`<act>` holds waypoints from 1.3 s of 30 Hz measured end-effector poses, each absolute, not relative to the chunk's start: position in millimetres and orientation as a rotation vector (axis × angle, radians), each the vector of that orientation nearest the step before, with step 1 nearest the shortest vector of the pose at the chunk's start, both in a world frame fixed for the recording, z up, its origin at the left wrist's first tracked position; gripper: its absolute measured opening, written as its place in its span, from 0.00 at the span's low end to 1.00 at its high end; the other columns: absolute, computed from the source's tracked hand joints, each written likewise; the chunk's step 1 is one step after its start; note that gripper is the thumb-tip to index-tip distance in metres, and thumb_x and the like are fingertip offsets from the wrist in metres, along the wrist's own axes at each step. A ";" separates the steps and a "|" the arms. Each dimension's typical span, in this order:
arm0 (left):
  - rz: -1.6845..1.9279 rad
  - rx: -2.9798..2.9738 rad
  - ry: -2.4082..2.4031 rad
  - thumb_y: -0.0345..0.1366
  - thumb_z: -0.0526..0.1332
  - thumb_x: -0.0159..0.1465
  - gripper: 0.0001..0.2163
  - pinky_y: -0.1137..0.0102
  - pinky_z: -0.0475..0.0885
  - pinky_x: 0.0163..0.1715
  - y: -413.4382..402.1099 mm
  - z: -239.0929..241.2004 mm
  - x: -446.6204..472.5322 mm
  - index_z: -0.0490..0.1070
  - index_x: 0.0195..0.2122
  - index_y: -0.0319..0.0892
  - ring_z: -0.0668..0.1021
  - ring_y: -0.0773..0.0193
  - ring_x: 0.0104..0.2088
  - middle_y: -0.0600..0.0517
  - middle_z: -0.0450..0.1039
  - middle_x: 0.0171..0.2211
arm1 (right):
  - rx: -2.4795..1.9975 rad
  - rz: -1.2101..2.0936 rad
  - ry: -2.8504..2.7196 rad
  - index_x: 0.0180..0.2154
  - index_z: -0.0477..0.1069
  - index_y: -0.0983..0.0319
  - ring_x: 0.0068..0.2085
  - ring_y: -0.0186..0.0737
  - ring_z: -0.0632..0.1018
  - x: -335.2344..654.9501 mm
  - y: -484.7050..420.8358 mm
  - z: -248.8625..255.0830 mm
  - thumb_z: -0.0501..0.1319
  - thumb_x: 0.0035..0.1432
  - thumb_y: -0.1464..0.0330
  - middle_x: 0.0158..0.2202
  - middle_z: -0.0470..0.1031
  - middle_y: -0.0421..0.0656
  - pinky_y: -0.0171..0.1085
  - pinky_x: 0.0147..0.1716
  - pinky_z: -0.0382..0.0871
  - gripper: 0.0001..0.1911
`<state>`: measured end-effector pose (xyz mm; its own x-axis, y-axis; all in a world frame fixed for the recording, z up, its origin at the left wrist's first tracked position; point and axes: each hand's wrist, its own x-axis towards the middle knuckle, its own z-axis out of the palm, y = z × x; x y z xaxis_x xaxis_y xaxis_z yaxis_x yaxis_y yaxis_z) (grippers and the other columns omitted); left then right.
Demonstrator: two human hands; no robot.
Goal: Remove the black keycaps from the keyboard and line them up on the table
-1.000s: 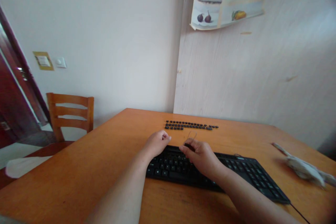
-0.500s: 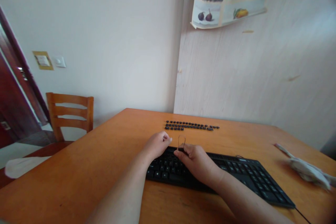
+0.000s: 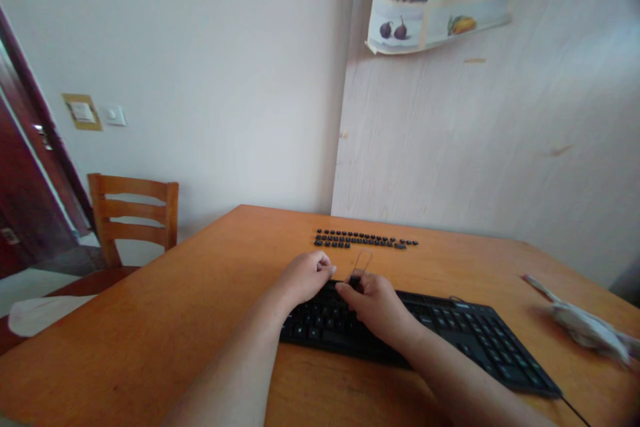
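Observation:
A black keyboard (image 3: 473, 333) lies on the table in front of me, partly covered by my hands and forearms. In my right hand (image 3: 376, 300), above its back edge, is a wire keycap puller (image 3: 363, 263) with its thin loop pointing up. A small black piece at the fingertips may be its handle or a keycap. My left hand (image 3: 309, 277) is closed just to the left, thumb and fingers pressed together; whatever it may hold is hidden. Beyond both hands, several loose black keycaps (image 3: 357, 239) sit in rows.
The wooden table (image 3: 200, 307) meets the wall at the back. A brush-like object with pale bristles (image 3: 590, 330) rests at the right. A wooden chair (image 3: 134, 213) stands left of the table. The keyboard cable (image 3: 575, 408) runs off the front right.
The puller's wire loop has tilted and shifted right in my right hand. My left hand has moved slightly right, closer to the right hand. The keycap rows look the same.

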<state>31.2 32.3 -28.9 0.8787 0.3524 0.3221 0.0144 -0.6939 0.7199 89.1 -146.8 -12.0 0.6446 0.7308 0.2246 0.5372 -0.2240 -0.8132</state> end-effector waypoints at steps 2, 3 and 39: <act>0.554 2.275 0.231 0.46 0.60 0.58 0.11 0.71 0.64 0.29 30.1 -28.4 31.2 0.75 0.31 0.44 0.75 0.60 0.30 0.50 0.77 0.30 | -1.861 0.244 -0.979 0.27 0.69 0.61 0.20 0.34 0.69 89.3 -146.3 -13.7 0.58 0.59 0.61 0.18 0.68 0.37 0.32 0.20 0.59 0.12; 0.540 2.274 0.220 0.46 0.60 0.58 0.11 0.71 0.64 0.29 29.4 -28.1 31.2 0.75 0.31 0.44 0.75 0.60 0.30 0.50 0.77 0.30 | -1.852 0.232 -0.965 0.27 0.69 0.61 0.20 0.34 0.69 89.7 -146.0 -15.4 0.57 0.59 0.61 0.18 0.68 0.37 0.32 0.20 0.59 0.12; 0.323 1.845 0.079 0.36 0.62 0.57 0.10 0.67 0.69 0.40 -6.6 -5.5 28.4 0.70 0.39 0.39 0.77 0.61 0.38 0.48 0.76 0.36 | -1.508 0.076 -0.790 0.33 0.68 0.62 0.25 0.35 0.72 99.8 -150.3 -21.5 0.60 0.60 0.54 0.24 0.71 0.40 0.32 0.24 0.64 0.17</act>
